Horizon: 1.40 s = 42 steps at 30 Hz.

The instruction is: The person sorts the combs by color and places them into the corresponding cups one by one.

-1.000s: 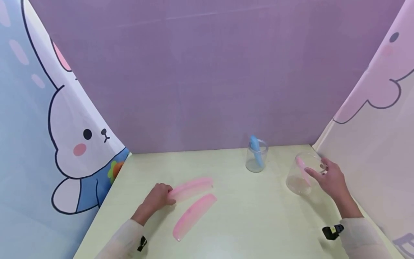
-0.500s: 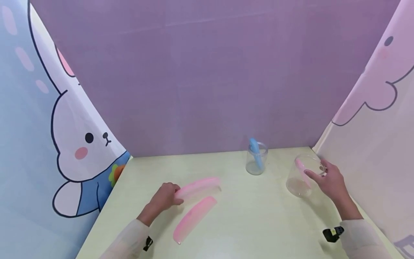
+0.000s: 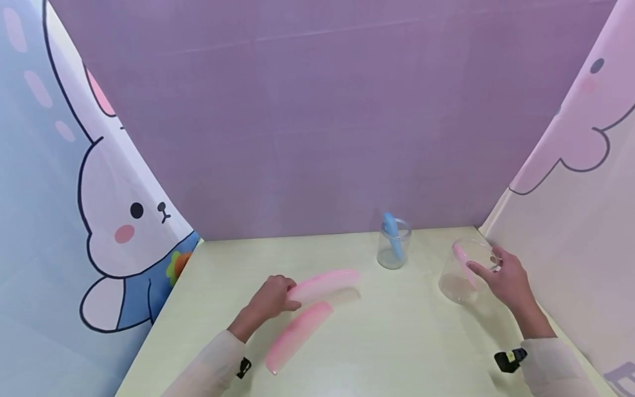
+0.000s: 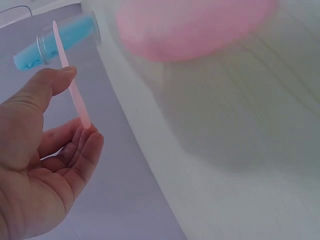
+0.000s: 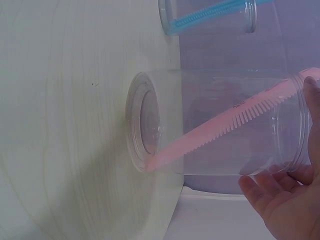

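Observation:
My left hand (image 3: pixel 272 296) pinches one end of a pink comb (image 3: pixel 328 283), held above the table with its shadow beneath. In the left wrist view that comb (image 4: pixel 75 98) shows edge-on between thumb and fingertips. A second pink comb (image 3: pixel 299 337) lies flat on the table, just nearer than the held one. On the right, my right hand (image 3: pixel 507 277) grips the rim of a clear plastic jar (image 3: pixel 452 286) that stands upright. Inside this jar leans another pink comb (image 5: pixel 225 124), its teeth visible in the right wrist view.
A smaller clear jar (image 3: pixel 387 255) with a blue comb (image 3: pixel 393 234) leaning in it stands near the back of the pale table (image 3: pixel 387 342). Behind is a purple backdrop (image 3: pixel 317 121); printed cloth panels (image 3: pixel 119 237) flank both sides.
My left hand has moved right with the pink comb, which is now higher over the table. The right hand stays on the jar's rim.

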Motion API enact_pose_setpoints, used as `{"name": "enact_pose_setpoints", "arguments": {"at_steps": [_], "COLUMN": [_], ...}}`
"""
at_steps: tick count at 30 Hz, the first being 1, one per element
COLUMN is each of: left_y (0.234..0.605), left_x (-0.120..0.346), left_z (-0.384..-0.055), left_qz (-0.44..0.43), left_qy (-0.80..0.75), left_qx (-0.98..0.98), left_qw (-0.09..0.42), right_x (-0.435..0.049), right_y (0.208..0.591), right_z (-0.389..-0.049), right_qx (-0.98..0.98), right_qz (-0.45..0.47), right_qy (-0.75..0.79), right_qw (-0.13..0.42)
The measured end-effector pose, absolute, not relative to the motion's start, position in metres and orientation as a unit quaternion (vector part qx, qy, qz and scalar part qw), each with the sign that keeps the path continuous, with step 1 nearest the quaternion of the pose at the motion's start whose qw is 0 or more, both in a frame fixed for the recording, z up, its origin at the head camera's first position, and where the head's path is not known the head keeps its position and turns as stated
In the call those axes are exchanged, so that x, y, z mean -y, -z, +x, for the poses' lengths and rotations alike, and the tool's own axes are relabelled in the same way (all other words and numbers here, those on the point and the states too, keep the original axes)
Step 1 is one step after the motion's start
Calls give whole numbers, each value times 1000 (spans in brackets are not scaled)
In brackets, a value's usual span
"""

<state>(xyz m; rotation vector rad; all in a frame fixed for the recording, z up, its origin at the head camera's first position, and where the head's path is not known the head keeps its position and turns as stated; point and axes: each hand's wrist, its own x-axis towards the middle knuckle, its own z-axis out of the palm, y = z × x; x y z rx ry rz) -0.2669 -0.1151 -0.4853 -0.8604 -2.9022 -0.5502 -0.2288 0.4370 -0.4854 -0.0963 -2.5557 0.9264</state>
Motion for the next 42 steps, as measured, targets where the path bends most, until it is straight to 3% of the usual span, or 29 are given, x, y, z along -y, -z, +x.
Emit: {"name": "enact_pose_setpoints", "arguments": {"at_steps": [27, 42], "left_y": [473, 469], "left_x": [72, 52], "left_z": [-270, -272], "left_qz": [-325, -326], "left_qy": [192, 192], "left_qx": [924, 925], "left_qw": [56, 42], "right_x": [-436, -435], "right_y": [485, 482], "right_z": [-227, -225], "right_qx": [918, 921], "right_qz": [-38, -47], "right_qy": [-339, -344], "right_qw": [203, 179]}}
